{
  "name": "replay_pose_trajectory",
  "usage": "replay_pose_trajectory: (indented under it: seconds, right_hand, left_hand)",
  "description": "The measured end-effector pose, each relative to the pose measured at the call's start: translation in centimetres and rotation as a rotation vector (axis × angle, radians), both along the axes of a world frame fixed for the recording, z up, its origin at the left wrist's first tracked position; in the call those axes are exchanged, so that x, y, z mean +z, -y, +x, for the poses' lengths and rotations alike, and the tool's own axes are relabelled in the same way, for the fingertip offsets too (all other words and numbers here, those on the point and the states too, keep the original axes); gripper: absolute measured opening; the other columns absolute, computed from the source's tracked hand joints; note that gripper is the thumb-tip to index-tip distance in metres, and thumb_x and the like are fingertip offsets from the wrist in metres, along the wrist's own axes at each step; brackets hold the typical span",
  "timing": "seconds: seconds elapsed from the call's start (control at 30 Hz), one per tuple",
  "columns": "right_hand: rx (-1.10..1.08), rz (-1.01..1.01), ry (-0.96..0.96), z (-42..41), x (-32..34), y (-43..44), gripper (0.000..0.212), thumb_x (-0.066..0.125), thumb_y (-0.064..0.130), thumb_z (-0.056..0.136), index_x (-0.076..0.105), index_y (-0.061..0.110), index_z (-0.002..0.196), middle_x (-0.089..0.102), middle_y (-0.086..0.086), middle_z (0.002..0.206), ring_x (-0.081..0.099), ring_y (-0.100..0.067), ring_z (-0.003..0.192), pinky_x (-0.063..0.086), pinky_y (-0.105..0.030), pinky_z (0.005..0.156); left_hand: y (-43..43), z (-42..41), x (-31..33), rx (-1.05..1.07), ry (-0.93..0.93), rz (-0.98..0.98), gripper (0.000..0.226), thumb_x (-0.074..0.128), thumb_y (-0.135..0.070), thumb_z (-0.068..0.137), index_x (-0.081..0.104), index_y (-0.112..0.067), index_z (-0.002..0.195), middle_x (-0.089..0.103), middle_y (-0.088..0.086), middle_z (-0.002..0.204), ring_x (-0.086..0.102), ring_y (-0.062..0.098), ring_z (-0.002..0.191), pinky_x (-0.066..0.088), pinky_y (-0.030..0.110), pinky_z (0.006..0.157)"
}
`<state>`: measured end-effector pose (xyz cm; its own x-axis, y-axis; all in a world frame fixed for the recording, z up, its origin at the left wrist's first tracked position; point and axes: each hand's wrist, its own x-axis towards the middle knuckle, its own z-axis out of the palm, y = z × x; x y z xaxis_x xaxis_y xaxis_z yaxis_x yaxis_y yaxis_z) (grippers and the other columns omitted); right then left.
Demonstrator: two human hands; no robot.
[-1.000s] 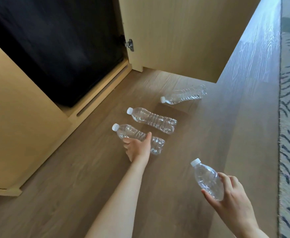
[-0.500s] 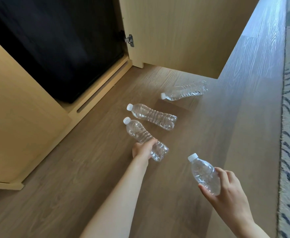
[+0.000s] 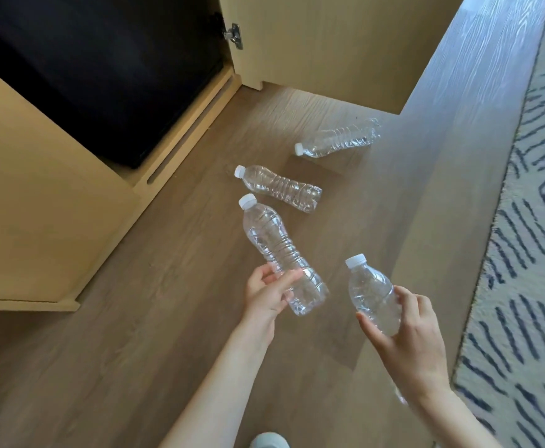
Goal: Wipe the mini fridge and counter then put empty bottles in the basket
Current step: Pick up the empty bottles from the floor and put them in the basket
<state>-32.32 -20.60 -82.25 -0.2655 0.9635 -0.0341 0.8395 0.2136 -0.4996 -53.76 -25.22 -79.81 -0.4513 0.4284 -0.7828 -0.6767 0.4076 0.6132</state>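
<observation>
2 bottles (image 3: 279, 188) lie on wood floor (image 3: 135, 334) by a rug (image 3: 523, 253); left hand (image 3: 266, 295) grips a bottle (image 3: 271, 237), right hand (image 3: 416, 344) another (image 3: 372, 292), seemingly empty.

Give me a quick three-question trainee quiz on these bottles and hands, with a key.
1. True or false: the left hand and the right hand are both empty.
2. How many bottles lie untouched on the wood floor?
3. The caps of those lying bottles point: A, toward the cabinet; B, away from it.
Key: 1 false, the hands grip the left-held bottle and the right-held bottle. 2 two, the near bottle and the far bottle. 3 A.
</observation>
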Motion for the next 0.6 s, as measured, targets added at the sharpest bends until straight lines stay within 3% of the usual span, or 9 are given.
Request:
replay_pose_trajectory:
  seconds: [0.2,0.33,0.4,0.6]
  right_hand:
    - [0.014,-0.040,-0.003,-0.3,14.4,2.2,0.069,0.087,0.036,0.072,0.056,0.003,0.123,0.056,-0.011,0.105,0.057,-0.031,0.096,0.049,-0.037,0.080]
    - [0.011,-0.047,-0.058,-0.5,28.0,2.9,0.069,0.084,0.039,0.073,0.055,0.002,0.125,0.057,-0.012,0.105,0.057,-0.032,0.097,0.052,-0.042,0.082]
    - [0.003,-0.065,-0.084,-0.2,35.4,3.2,0.070,0.082,0.041,0.074,0.054,0.003,0.126,0.056,-0.011,0.106,0.058,-0.031,0.096,0.053,-0.043,0.082]
    - [-0.049,-0.121,-0.309,0.1,58.2,2.9,0.073,0.086,0.037,0.075,0.053,0.005,0.131,0.054,-0.005,0.113,0.056,-0.021,0.099,0.051,-0.039,0.090]
  left_hand:
    - [4.7,1.5,14.9,-0.177,-0.126,-0.038,0.049,0.084,-0.005,0.074,0.062,-0.011,0.117,0.059,0.001,0.100,0.061,0.013,0.090,0.054,0.039,0.089]
    - [7.4,2.3,28.3,-0.255,-0.190,-0.041,0.047,0.085,-0.009,0.073,0.064,-0.017,0.113,0.063,-0.001,0.105,0.063,0.007,0.082,0.054,0.020,0.066]
    - [8.5,2.7,35.9,-0.269,-0.196,-0.027,0.045,0.085,-0.010,0.073,0.064,-0.019,0.112,0.064,0.000,0.109,0.065,0.007,0.083,0.052,0.017,0.063]
    - [10.2,4.0,58.1,-0.336,-0.274,0.092,0.050,0.088,-0.012,0.069,0.064,-0.023,0.111,0.066,0.004,0.114,0.067,0.021,0.102,0.052,0.025,0.080]
